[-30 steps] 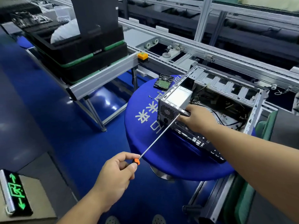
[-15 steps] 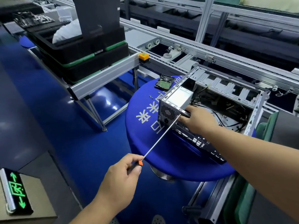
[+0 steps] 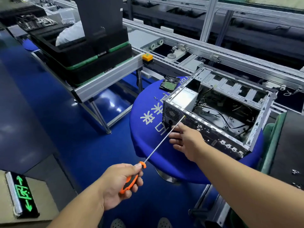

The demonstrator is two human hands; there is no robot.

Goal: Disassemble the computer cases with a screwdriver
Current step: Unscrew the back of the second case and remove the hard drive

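Note:
An open grey computer case (image 3: 220,112) lies on its side on a round blue table (image 3: 148,132), its power supply (image 3: 182,99) at the left end. My left hand (image 3: 120,183) grips the orange and black handle of a long screwdriver (image 3: 158,145). The shaft slants up to the right and its tip meets the case's rear panel near the power supply. My right hand (image 3: 185,140) hovers with fingers spread just below the shaft, in front of the rear panel, holding nothing.
A hard drive (image 3: 169,83) and a few loose screws (image 3: 155,97) lie on the blue table behind the case. Stacked black trays (image 3: 82,58) sit on a conveyor frame at left. A lit green exit sign (image 3: 21,193) lies at bottom left.
My right hand has let go of the case's top edge and dropped below the screwdriver shaft with fingers spread. My left hand shifted its grip, showing more of the orange handle.

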